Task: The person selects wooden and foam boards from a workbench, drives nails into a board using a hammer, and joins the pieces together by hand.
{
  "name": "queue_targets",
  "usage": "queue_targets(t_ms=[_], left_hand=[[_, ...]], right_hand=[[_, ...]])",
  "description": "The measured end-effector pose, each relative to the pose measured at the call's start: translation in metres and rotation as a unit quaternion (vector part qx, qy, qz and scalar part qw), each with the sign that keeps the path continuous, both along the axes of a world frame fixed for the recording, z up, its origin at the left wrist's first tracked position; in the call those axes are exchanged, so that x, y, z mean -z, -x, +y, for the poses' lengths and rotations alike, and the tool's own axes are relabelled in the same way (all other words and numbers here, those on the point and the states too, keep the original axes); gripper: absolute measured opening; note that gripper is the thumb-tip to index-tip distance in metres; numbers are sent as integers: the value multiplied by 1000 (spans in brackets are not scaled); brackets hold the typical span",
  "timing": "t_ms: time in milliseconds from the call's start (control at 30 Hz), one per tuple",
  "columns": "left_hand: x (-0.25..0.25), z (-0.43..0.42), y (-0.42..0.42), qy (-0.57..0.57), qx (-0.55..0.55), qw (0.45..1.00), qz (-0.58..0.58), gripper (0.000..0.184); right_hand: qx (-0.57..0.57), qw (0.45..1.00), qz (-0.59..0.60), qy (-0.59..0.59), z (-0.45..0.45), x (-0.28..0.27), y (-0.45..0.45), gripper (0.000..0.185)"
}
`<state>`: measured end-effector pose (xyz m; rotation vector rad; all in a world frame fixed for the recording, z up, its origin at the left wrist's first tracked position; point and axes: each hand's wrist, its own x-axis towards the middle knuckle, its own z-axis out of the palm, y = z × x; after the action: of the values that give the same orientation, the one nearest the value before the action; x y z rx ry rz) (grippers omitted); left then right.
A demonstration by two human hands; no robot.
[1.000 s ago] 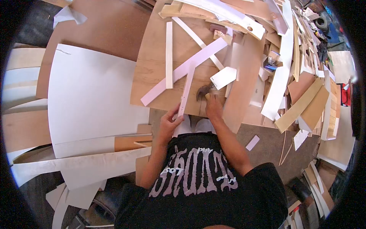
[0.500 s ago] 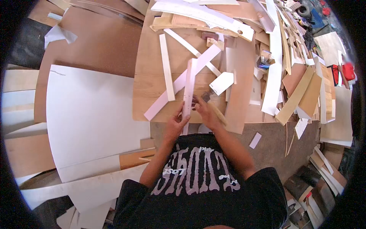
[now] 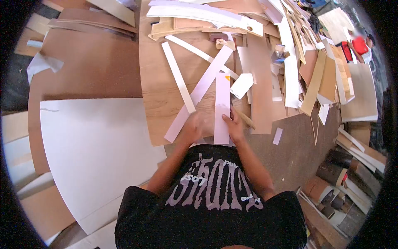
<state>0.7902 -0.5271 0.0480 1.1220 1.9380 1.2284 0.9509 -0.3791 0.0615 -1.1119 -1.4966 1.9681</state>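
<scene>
My right hand [image 3: 235, 126] grips the right edge of a pale pink wooden strip [image 3: 222, 99], thumb on its broad face. The strip has a small orange mark near its far end and points away from me. My left hand [image 3: 196, 128] is off the strip, just to its left, its fingers smeared by motion. Beneath lies another pink strip [image 3: 199, 97], set diagonally on the table. Narrow white strip [image 3: 178, 76] crosses beside it, close to my left hand. Right of my right hand is a wooden handle [image 3: 243, 118]; the tool's head is mostly hidden.
A white pentagon-shaped piece [image 3: 242, 86] lies right of the held strip. Long curved boards [image 3: 203, 16] and scraps stack at the table's far side and right. A large white panel [image 3: 99, 157] is on my left. Another person [image 3: 360, 47] in red is at far right.
The held strip has turned from its narrow edge to its broad face and shifted right. My left hand has let go of it and moved left. My view has shifted slightly.
</scene>
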Motion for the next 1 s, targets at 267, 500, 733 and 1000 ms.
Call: queue_targets(t_ms=[267,500,733,1000], left_hand=[[32,15,62,59,60,924,372,65],[-18,42,98,16,259,893,369,59],[-190,66,61,-217,55,921,318,55],[-295,57,-2,-219,-93,939,250,51]], right_hand=[[79,997,6,23,0,-3,-29,57],[54,998,20,6,11,-29,-33,56],[90,989,46,-111,33,-117,-28,55],[40,983,107,-145,66,-268,-38,55]])
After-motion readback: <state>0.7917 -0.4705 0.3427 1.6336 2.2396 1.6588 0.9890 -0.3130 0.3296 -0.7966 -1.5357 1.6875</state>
